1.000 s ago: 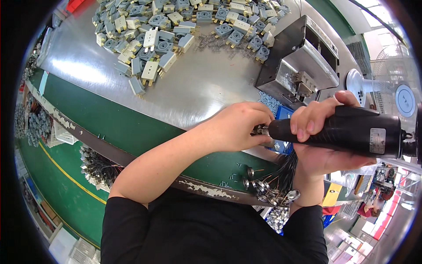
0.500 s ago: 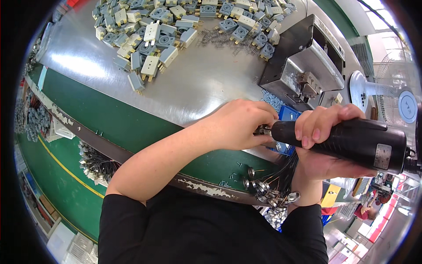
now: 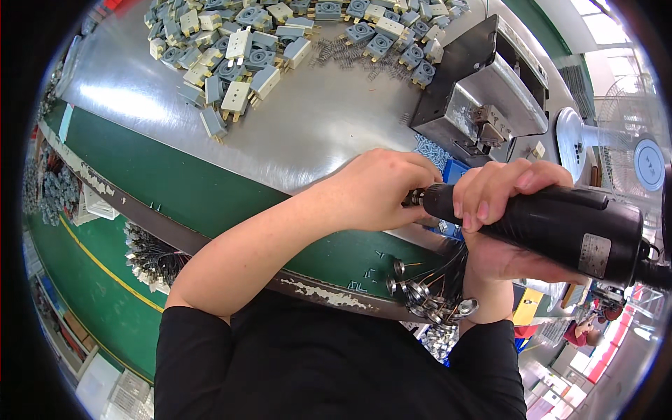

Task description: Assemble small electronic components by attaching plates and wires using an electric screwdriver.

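My right hand (image 3: pixel 498 192) is wrapped around a black electric screwdriver (image 3: pixel 556 224), which lies nearly level with its tip toward the left. At that tip, my left hand (image 3: pixel 381 187) pinches with its thumb and fingers. Whatever it grips is mostly hidden; only a small metallic bit (image 3: pixel 416 197) shows between the fingers and the tool's nose. Beneath the hands sits a blue tray (image 3: pixel 455 170), partly covered by them. Small silver screws (image 3: pixel 428 148) lie in a heap just beyond it.
Grey and cream switch-like parts (image 3: pixel 262 59) are piled at the back, beside loose springs (image 3: pixel 339 52). A dark metal machine (image 3: pixel 458 98) stands at the back right. Round metal discs on black wires (image 3: pixel 423 297) hang over the front edge. Several screws (image 3: pixel 358 285) lie on the green mat (image 3: pixel 210 189).
The screwdriver and my right hand have shifted slightly left. My left hand has moved a little left and up, its fingers still closed at the tool's tip.
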A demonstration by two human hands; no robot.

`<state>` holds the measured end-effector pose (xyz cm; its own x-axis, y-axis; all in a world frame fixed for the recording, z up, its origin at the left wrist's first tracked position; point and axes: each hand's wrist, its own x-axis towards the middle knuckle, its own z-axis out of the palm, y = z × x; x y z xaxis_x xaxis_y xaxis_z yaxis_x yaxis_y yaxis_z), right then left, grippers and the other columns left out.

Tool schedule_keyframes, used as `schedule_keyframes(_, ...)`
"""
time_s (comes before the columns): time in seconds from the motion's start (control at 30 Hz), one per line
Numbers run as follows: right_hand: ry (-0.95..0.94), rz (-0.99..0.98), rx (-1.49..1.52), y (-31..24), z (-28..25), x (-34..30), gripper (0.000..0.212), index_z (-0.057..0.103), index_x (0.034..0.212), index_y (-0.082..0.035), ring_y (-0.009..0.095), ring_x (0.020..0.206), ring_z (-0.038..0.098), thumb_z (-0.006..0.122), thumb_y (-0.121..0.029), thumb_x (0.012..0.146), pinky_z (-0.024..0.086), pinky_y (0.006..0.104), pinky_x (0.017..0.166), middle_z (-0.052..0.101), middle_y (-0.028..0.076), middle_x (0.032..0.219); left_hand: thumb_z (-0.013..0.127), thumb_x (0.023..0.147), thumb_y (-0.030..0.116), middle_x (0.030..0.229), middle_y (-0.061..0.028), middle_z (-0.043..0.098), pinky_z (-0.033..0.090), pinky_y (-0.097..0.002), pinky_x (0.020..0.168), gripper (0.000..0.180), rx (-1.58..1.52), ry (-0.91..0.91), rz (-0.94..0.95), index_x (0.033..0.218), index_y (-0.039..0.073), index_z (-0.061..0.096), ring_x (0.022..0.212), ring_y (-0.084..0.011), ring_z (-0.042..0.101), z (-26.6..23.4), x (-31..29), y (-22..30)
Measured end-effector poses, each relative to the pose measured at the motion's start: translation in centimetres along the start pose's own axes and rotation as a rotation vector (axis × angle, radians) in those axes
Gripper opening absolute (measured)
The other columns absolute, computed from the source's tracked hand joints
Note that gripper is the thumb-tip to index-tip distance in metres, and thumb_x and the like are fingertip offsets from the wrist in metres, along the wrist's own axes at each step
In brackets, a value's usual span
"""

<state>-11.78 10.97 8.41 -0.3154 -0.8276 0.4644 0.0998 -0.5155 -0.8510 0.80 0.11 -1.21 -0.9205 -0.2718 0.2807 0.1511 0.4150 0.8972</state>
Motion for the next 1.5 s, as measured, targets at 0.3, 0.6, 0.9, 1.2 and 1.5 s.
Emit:
schedule_keyframes(0.3,-0.018,0.026,-0.017,-0.6,0.0,0.7,0.119,0.047,0.145,-0.002,0.018,0.056,0.055,0.056,-0.098,0.075,0.048,0.0345,0.056,0.055,0.005,0.073,0.084,0.081,0.022,0.110,-0.0095,0.075,0.058,-0.0410,0.086,0.028,0.009,-0.006,0.023,0.100,0.003,0.075,0.099,-0.0319,0.073,-0.3,0.1,-0.2)
schedule_keyframes(0.6,0.212,0.105,-0.269,-3.4,-2.1,3.0,0.105,0.038,0.153,0.001,0.023,0.079,0.062,0.049,-0.084,0.093,0.052,0.0356,0.076,0.061,0.010,0.091,0.087,0.081,0.014,0.115,-0.0144,0.074,0.058,-0.0414,0.095,0.034,0.045,0.037,0.114,0.112,0.003,0.077,0.108,-0.0337,0.072,0.1,-0.1,0.9)
schedule_keyframes(0.9,0.013,0.097,-0.605,-4.8,-4.5,1.3,0.080,0.029,0.160,0.006,0.024,0.127,0.059,0.034,-0.058,0.112,0.046,0.0395,0.110,0.059,0.018,0.137,0.093,0.072,0.008,0.101,-0.0119,0.077,0.061,-0.0444,0.093,0.033,0.219,0.143,0.439,0.100,0.005,0.075,0.099,-0.0314,0.076,1.3,-0.7,1.5)
schedule_keyframes(1.2,0.238,-0.084,-0.888,-5.5,-7.4,-2.5,0.057,0.047,0.149,0.002,0.024,0.119,0.062,0.044,-0.042,0.113,0.049,0.0370,0.100,0.062,0.012,0.132,0.093,0.072,0.008,0.101,-0.0126,0.078,0.059,-0.0494,0.100,0.032,0.152,0.134,0.384,0.098,0.004,0.075,0.103,-0.0320,0.076,1.6,-0.1,1.1)
schedule_keyframes(1.5,-0.461,0.011,-1.244,-4.9,-5.9,-6.1,0.045,0.067,0.128,-0.004,0.037,0.118,0.065,0.079,-0.021,0.088,0.053,0.0444,0.104,0.067,0.018,0.126,0.095,0.070,0.010,0.095,-0.0102,0.079,0.061,-0.0352,0.076,0.035,0.160,0.305,0.280,0.100,0.007,0.076,0.085,-0.0255,0.077,1.5,-1.3,2.9)
